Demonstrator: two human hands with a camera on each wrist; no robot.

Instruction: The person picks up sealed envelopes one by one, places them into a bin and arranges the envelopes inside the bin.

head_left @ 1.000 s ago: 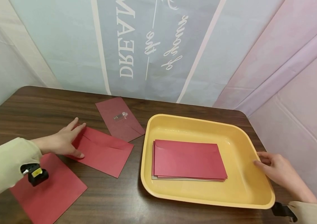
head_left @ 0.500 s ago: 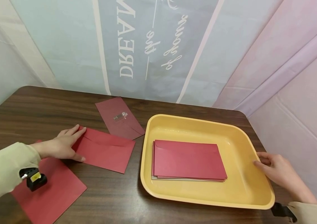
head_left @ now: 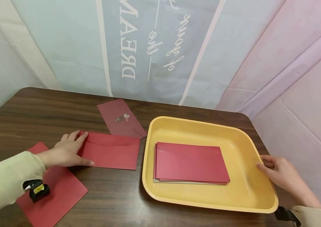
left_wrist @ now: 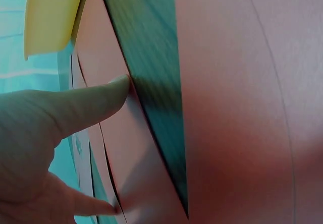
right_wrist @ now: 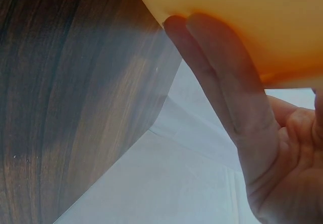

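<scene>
My left hand (head_left: 67, 153) spans the left end of a bright red envelope (head_left: 112, 154) lying on the table, fingers at its upper corner and thumb at its lower edge. In the left wrist view the thumb (left_wrist: 101, 100) lies right at the envelope's edge. Under my left forearm is a larger red envelope (head_left: 61, 192), partly hidden by the sleeve. At the right, my right hand (head_left: 282, 173) grips the right rim of a yellow tray (head_left: 245, 195), thumb inside and fingers outside the wall (right_wrist: 252, 22). A stack of red envelopes (head_left: 191, 162) lies in the tray.
A darker maroon envelope (head_left: 117, 118) with a small printed mark lies behind the bright red one, partly overlapped by it. The dark wooden table (head_left: 115, 195) ends at a printed cloth backdrop (head_left: 154, 63) behind. The tray's left wall stands close to the bright red envelope's right end.
My left hand has turned the bright red envelope counterclockwise and shifted it slightly right, so it lies nearly level and covers more of the maroon one. My right hand and the tray stay put.
</scene>
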